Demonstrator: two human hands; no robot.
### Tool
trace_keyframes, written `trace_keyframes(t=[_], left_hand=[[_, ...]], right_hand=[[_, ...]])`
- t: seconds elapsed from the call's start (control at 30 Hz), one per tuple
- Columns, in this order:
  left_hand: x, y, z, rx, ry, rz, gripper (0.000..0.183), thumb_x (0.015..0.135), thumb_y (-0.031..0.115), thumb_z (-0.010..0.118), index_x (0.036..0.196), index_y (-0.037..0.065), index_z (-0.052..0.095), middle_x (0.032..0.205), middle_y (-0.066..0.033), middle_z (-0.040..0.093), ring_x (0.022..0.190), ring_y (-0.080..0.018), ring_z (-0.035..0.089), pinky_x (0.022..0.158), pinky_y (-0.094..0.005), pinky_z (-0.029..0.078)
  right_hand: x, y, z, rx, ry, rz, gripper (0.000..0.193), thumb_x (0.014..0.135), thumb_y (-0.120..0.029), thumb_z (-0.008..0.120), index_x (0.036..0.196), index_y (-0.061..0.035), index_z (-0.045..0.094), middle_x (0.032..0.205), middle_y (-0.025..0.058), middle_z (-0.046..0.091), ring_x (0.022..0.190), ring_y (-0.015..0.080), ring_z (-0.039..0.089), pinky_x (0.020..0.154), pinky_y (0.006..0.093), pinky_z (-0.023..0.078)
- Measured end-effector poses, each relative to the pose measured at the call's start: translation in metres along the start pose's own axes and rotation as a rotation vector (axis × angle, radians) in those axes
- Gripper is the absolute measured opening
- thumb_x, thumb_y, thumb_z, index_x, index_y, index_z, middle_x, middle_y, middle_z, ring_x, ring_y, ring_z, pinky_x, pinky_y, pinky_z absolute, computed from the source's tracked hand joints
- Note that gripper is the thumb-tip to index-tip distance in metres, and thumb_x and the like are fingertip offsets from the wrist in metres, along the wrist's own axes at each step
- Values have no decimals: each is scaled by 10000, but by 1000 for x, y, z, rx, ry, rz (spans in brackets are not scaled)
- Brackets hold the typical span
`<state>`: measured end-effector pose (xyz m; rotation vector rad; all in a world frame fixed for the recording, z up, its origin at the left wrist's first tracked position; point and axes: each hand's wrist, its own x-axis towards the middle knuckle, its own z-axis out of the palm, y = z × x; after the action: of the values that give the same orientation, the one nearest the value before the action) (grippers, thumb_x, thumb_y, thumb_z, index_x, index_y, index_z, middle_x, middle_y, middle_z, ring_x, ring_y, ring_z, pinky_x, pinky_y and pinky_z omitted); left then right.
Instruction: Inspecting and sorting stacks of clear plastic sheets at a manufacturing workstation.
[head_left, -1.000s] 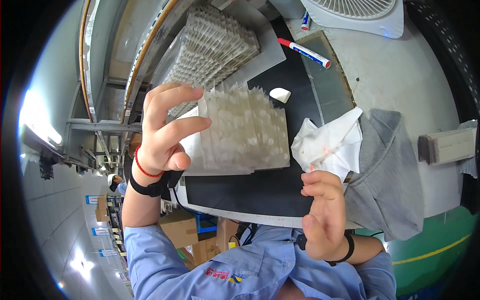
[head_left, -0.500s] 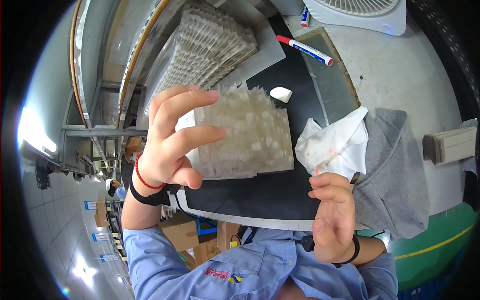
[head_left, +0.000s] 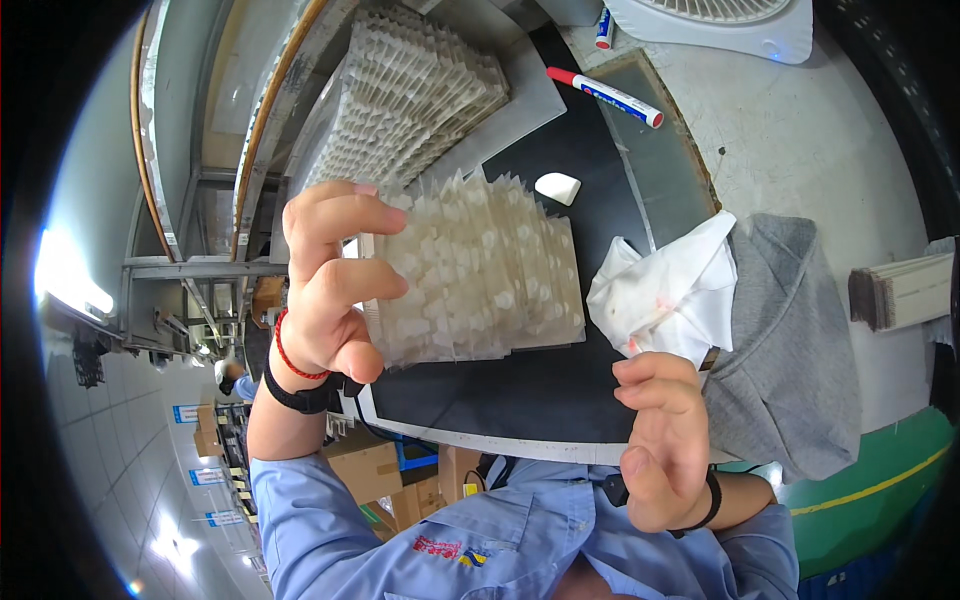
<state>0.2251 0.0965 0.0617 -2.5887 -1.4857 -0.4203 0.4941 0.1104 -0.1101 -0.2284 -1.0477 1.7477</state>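
Left hand over stack of clear sheets, right hand at near side of bench

Left hand (head_left: 330, 285) is raised at the left side of a stack of clear sheets (head_left: 480, 275). Its fingers are bent and reach over the stack's left edge, with the thumb standing apart from them; contact with the sheets cannot be confirmed from this view. The wrist carries a red cord (head_left: 295, 362) and a black band. The stack, marked with pale round spots, lies on a black mat (head_left: 520, 405) on the left half of the bench (head_left: 770, 165), its lower side toward the near edge.

Right hand (head_left: 668, 440) is held above the near edge, right of the stack. Fingers are curled, thumb and fingers apart, nothing seen between them. The fingertips overlap the lower corner of a white cloth (head_left: 670, 290) bearing red marks; touch cannot be told.

A grey cloth (head_left: 790, 350) lies at the near right corner, beside the white one. A white wedge (head_left: 558, 188) sits just beyond the stack's far right corner. A red-capped marker (head_left: 610, 97) lies farther off, toward the far edge. A second stack of sheets (head_left: 410, 95) stands at the far left corner, and a white fan (head_left: 780, 45) at the far right
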Motion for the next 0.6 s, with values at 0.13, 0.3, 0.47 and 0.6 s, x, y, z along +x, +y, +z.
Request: trace_keyframes(t=[0.13, 0.3, 0.47, 0.6], left_hand=[[8, 4, -1, 13, -76, -1, 647, 898, 728, 336, 889, 117, 551, 1055, -125, 657, 1065, -359, 521, 915, -461, 401], [14, 4, -5, 6, -136, 44, 640, 899, 726, 341, 881, 116, 537, 1019, -111, 683, 1054, -355, 551, 870, -460, 399], [17, -2, 0, -33, -118, 77, 642, 903, 715, 350, 910, 105, 549, 978, -98, 660, 1003, -337, 570, 851, -452, 401], [23, 6, 1, -27, -119, 24, 692, 886, 739, 334, 916, 102, 603, 963, -92, 627, 987, -322, 563, 853, -441, 400]], right_hand=[[-1, 0, 0, -1, -2, 11, 369, 810, -106, 610, 1133, 60, 542, 1224, 238, 474, 1142, 293, 476, 1019, 383, 332], [-1, -1, 1, 12, 3, 13, 372, 806, -101, 609, 1136, 56, 543, 1223, 228, 482, 1141, 288, 484, 1011, 379, 345], [1, -2, 0, 9, 7, 8, 361, 806, -99, 615, 1125, 61, 554, 1210, 227, 495, 1130, 288, 490, 998, 370, 362], [1, -4, 1, 38, 8, 21, 350, 806, -93, 621, 1111, 69, 566, 1195, 231, 511, 1120, 292, 494, 986, 369, 374]])
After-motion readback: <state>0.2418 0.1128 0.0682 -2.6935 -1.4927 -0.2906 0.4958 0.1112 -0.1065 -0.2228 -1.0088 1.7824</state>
